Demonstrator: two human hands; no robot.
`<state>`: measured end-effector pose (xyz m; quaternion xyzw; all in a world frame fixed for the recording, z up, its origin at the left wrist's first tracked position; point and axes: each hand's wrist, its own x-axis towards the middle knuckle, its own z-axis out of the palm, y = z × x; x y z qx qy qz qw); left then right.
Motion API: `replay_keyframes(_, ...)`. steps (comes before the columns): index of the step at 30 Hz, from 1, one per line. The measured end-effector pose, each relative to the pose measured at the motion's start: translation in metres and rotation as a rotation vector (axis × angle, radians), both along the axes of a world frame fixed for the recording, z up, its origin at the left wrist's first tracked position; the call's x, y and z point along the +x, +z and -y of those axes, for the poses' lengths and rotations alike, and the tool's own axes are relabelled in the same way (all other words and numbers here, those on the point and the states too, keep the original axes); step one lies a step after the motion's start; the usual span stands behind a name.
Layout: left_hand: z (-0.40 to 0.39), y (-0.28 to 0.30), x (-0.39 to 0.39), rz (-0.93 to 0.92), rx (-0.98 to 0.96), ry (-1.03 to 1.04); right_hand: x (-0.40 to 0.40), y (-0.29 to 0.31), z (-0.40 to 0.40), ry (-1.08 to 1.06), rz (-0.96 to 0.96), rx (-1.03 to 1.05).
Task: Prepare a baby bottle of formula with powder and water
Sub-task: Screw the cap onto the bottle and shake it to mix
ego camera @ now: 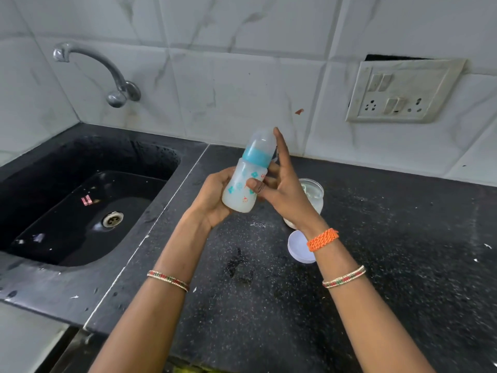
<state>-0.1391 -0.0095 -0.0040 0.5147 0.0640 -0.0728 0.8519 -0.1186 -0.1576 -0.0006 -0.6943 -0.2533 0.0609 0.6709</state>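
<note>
A baby bottle point(248, 173) with a blue collar and a clear cap is held tilted above the black counter, whitish liquid inside. My left hand point(212, 200) cups its base from the left. My right hand point(279, 184) presses against its right side, thumb on the front, index finger stretched up along the cap. Behind my right hand stands a clear glass container point(313, 192), partly hidden. A white round lid point(298, 250) lies flat on the counter under my right wrist.
A black sink point(80, 200) with a drain lies to the left, a steel tap point(113, 76) on the tiled wall above it. A switch and socket plate point(403, 92) is on the wall at right. The dark counter point(390, 251) has specks and a wet patch.
</note>
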Motion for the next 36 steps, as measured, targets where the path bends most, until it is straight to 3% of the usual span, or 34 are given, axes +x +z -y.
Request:
replay_keyframes(3,-0.003,-0.004,0.004,0.035,-0.084,0.133,-0.001,0.008,-0.003,-0.037,-0.045,-0.124)
replay_keyframes(8,-0.001,0.006,0.008,0.138,-0.154,0.145,0.005,0.008,-0.006,-0.199,-0.145,0.026)
replay_keyframes(10,-0.001,0.003,0.009,0.115,-0.064,0.164,0.008,0.017,-0.004,-0.288,-0.189,0.278)
replay_keyframes(12,-0.007,-0.01,0.009,0.083,0.269,0.235,0.014,0.029,0.004,-0.469,-0.222,0.751)
replay_keyframes(13,-0.01,-0.02,0.008,0.067,0.393,0.262,0.014,0.029,0.006,-0.532,-0.193,0.874)
replay_keyframes(14,-0.013,-0.029,0.007,0.035,0.431,0.271,0.011,0.026,0.007,-0.561,-0.144,0.841)
replay_keyframes(15,-0.014,-0.035,0.005,0.007,0.413,0.259,0.007,0.017,0.007,-0.518,-0.062,0.674)
replay_keyframes(17,-0.01,-0.037,0.003,0.002,0.368,0.17,-0.011,-0.002,0.002,-0.259,0.07,0.228)
replay_keyframes(18,-0.007,-0.035,0.003,0.02,0.365,0.119,-0.018,-0.007,0.0,-0.211,0.1,0.156)
replay_keyframes(19,-0.004,-0.031,0.003,0.041,0.354,0.086,-0.018,-0.003,-0.002,-0.238,0.086,0.255)
replay_keyframes(22,-0.002,-0.023,0.003,0.081,0.266,0.071,-0.009,0.03,0.002,-0.567,-0.062,0.915)
replay_keyframes(23,-0.004,-0.021,0.002,0.086,0.257,0.07,-0.003,0.032,0.005,-0.602,-0.044,0.974)
replay_keyframes(27,-0.007,-0.016,0.008,0.082,0.281,0.103,-0.016,0.02,0.013,-0.247,0.058,0.403)
replay_keyframes(28,-0.007,-0.016,0.01,0.08,0.281,0.11,-0.014,0.021,0.013,-0.26,0.017,0.464)
replay_keyframes(31,-0.007,-0.015,0.011,0.098,0.248,0.091,0.0,0.031,0.014,-0.483,-0.161,0.953)
replay_keyframes(32,-0.006,-0.017,0.012,0.088,0.245,0.087,0.004,0.028,0.015,-0.464,-0.152,0.928)
replay_keyframes(33,-0.005,-0.017,0.012,0.075,0.249,0.09,0.006,0.023,0.016,-0.381,-0.126,0.761)
replay_keyframes(35,-0.002,-0.016,0.014,0.07,0.238,0.102,-0.002,0.01,0.015,-0.105,-0.061,0.23)
replay_keyframes(36,-0.001,-0.017,0.015,0.067,0.227,0.104,-0.006,0.004,0.013,-0.041,-0.033,0.118)
